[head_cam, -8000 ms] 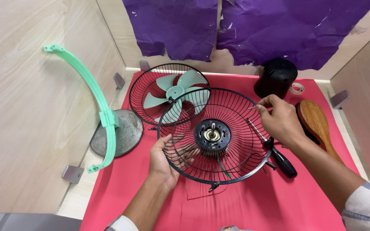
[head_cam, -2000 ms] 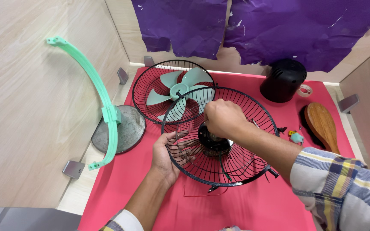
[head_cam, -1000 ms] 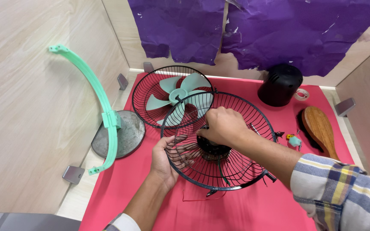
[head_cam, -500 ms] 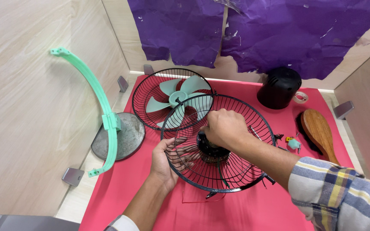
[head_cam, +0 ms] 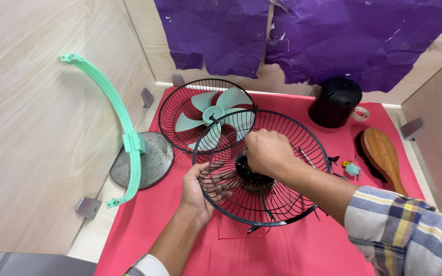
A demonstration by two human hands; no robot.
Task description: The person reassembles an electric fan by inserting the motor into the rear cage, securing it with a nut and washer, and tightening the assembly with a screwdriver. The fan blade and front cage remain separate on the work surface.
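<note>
Cloth, red (head_cam: pixel 144 225), covers the worktop nearest you. Your left hand (head_cam: pixel 199 191) grips the black wire fan guard (head_cam: pixel 287 204) at its 9 o'clock rim, fingers curled through the wires. Your right hand (head_cam: pixel 264 152) sits over the black motor hub (head_cam: pixel 251 176) at the guard's centre, fingers closed on it. At 10 o'clock: grey round base (head_cam: pixel 154 153) with green curved arm (head_cam: pixel 113 97). At 12 o'clock: second guard holding green blades (head_cam: pixel 208 112). At 1 o'clock: black motor housing (head_cam: pixel 335 102). At 3 o'clock: wooden brush (head_cam: pixel 382 156).
</note>
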